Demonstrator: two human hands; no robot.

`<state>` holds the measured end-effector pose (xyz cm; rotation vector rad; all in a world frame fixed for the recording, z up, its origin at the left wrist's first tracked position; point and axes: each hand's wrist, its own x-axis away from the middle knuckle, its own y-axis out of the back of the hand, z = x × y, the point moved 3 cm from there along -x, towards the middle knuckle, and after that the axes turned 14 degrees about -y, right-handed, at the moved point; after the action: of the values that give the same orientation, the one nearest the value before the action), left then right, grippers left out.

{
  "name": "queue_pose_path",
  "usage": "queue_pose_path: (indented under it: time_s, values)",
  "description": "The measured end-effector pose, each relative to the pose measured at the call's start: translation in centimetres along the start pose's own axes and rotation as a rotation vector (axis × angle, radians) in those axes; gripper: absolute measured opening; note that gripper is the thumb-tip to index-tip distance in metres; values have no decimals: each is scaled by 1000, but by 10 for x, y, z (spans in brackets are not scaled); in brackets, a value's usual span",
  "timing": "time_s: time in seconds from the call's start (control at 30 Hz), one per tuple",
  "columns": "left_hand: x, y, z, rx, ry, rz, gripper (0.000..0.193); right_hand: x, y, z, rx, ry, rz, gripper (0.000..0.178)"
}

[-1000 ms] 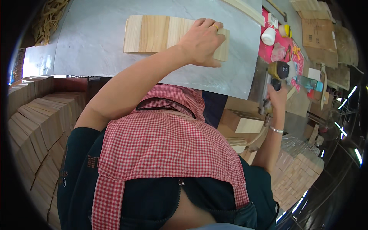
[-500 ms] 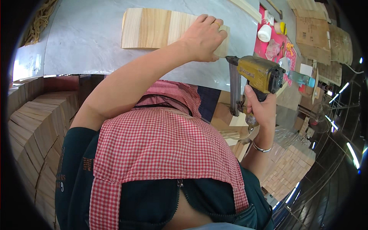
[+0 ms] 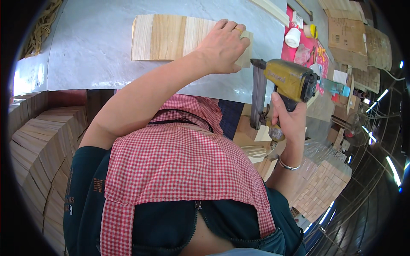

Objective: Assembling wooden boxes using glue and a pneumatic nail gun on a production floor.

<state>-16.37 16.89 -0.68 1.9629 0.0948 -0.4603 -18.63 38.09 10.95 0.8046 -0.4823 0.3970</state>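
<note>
A flat board of pale, striped wood (image 3: 167,37) lies on the grey marbled table (image 3: 94,42). My left hand (image 3: 224,46) is over its right end, fingers bent across the far side and thumb by the near edge, gripping it. Part of that end is hidden under the hand. In my right hand (image 3: 291,117) is a yellow and black nail gun (image 3: 285,79), held by its handle. The gun's dark nose is right beside the board's right end; I cannot tell whether they touch. Its long magazine hangs down past the table's front edge.
Stacked wood pieces (image 3: 38,145) fill the lower left. Right of the table, a pink surface (image 3: 290,53) bears a white container (image 3: 293,37), a yellow roll of tape (image 3: 311,31) and a clear bottle (image 3: 335,87). Cardboard boxes (image 3: 347,40) stand beyond, and more wood (image 3: 318,187) is piled lower right.
The table, the board and my left hand appear slightly lower in the picture. The nail gun's nose sits a touch higher against the table. Both hands keep their holds.
</note>
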Motion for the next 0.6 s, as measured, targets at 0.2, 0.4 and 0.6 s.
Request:
queue_pose_path:
  time_s: [0.2, 0.4, 0.6]
  values:
    - [1, -1, -1, -2, -8, -26, 51, -15, -3, 9, -7, 19, -19, 26]
    - [1, -1, -1, -13, -12, -38, 50, -19, -3, 14, 30, 19, -12, 25]
    - [1, 0, -1, -33, -20, -51, 49, -18, -6, 18, -8, -6, 4, 25]
